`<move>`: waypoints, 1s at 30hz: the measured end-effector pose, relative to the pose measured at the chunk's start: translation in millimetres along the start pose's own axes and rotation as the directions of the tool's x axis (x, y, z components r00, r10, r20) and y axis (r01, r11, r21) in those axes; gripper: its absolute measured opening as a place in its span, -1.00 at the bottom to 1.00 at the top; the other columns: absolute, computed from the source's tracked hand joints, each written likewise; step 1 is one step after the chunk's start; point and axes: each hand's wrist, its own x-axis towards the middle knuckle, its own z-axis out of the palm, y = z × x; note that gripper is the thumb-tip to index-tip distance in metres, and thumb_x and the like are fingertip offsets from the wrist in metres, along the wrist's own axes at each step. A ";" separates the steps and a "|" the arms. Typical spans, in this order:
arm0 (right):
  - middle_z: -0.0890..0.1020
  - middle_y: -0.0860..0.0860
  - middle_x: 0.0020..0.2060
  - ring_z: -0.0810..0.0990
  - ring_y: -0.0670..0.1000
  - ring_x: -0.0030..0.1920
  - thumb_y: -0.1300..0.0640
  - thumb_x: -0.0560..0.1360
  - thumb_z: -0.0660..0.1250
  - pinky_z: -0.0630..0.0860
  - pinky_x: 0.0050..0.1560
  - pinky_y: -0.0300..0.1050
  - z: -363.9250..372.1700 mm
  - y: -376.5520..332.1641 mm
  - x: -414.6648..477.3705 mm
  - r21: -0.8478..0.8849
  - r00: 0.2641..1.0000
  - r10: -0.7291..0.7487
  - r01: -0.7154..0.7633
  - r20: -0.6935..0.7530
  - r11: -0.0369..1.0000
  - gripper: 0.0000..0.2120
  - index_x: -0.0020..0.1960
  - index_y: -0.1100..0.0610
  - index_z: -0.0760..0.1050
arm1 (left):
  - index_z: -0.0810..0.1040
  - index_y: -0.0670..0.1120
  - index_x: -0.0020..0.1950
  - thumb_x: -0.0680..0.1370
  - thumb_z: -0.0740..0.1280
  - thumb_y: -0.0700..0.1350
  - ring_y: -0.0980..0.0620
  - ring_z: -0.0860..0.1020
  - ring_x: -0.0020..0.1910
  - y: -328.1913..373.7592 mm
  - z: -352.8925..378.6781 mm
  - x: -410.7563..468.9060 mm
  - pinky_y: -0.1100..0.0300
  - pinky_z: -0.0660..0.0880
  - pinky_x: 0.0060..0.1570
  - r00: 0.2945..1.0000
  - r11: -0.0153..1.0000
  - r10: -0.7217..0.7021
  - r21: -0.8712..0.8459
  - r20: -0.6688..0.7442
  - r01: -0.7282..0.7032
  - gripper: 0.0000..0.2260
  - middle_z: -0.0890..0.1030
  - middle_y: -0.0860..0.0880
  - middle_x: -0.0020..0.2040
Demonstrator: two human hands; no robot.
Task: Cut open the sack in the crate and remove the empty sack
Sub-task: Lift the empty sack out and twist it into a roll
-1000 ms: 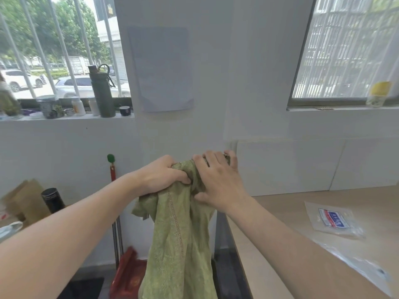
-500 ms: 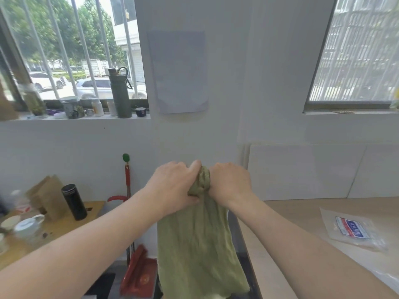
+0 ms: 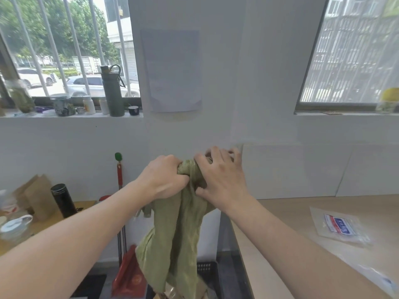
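A limp green sack [image 3: 174, 240] hangs in front of me at chest height, bunched at its top. My left hand [image 3: 166, 178] grips the gathered top from the left. My right hand [image 3: 220, 175] holds the same bunch from the right, fingers spread and curled over the cloth. The sack's lower end dangles over a black crate [image 3: 207, 271] on the floor, of which only a corner of the slotted wall shows. What lies inside the crate is mostly hidden by the sack.
A light wooden counter [image 3: 302, 214] runs along the right with clear plastic packets [image 3: 339, 227] on it. A red dustpan [image 3: 129, 277] and broom handle [image 3: 119, 175] lean at the wall. A cluttered table [image 3: 43, 216] with a black flask stands left.
My right hand has opened its fingers and shifted over the top of the bunch. The sack has gathered narrower and hangs lower over the crate.
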 end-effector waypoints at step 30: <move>0.53 -0.02 -0.44 0.54 0.07 -0.41 0.19 0.22 0.27 0.42 -0.42 -0.17 -13.2 -10.4 -6.3 0.216 0.929 0.100 -0.186 0.357 0.959 -0.95 -0.32 0.09 0.44 | 0.35 0.00 -0.02 0.47 0.31 0.08 -0.18 0.60 -0.20 7.6 11.0 -29.7 0.08 0.41 -0.28 0.975 0.820 0.218 0.548 -0.034 -0.164 -0.77 0.40 0.04 -0.31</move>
